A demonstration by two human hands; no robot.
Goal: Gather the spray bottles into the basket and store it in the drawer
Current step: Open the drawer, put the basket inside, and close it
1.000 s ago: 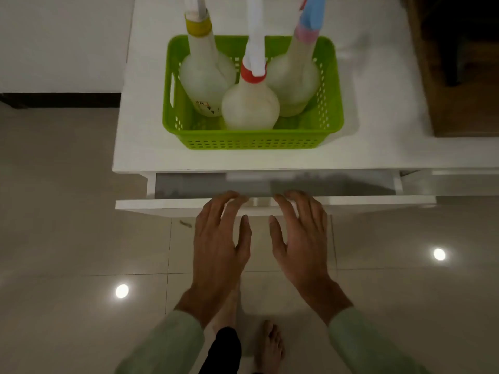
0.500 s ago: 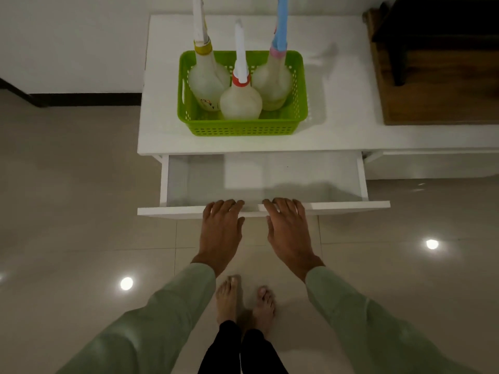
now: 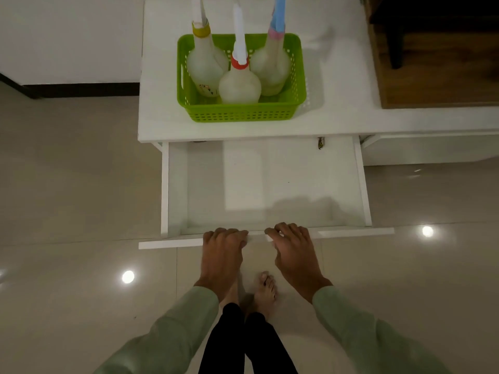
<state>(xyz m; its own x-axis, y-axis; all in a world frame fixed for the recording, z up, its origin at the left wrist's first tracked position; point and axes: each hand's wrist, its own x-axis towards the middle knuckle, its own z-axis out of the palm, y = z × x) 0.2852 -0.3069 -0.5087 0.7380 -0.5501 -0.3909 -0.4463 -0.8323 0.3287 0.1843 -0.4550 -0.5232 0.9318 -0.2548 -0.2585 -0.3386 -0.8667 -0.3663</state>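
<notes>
A green perforated basket (image 3: pixel 243 113) stands on the white cabinet top (image 3: pixel 343 103). Three pale spray bottles stand upright in it: one with a yellow collar (image 3: pixel 206 64) at the left, one with a red collar (image 3: pixel 239 85) in front, one with a pink collar and blue head (image 3: pixel 271 64) at the right. Below, the white drawer (image 3: pixel 264 182) is pulled far out and holds nothing. My left hand (image 3: pixel 222 252) and my right hand (image 3: pixel 293 249) both curl their fingers over the drawer's front panel (image 3: pixel 351 233).
A dark wooden piece of furniture (image 3: pixel 437 63) stands on the cabinet top at the far right. Glossy beige floor tiles (image 3: pixel 81 211) surround the cabinet. My bare feet (image 3: pixel 266 288) stand just in front of the drawer. A white wall with dark skirting lies at the left.
Both hands have pulled the drawer from a narrow gap to far out. I have stepped back, so the cabinet and basket sit further off.
</notes>
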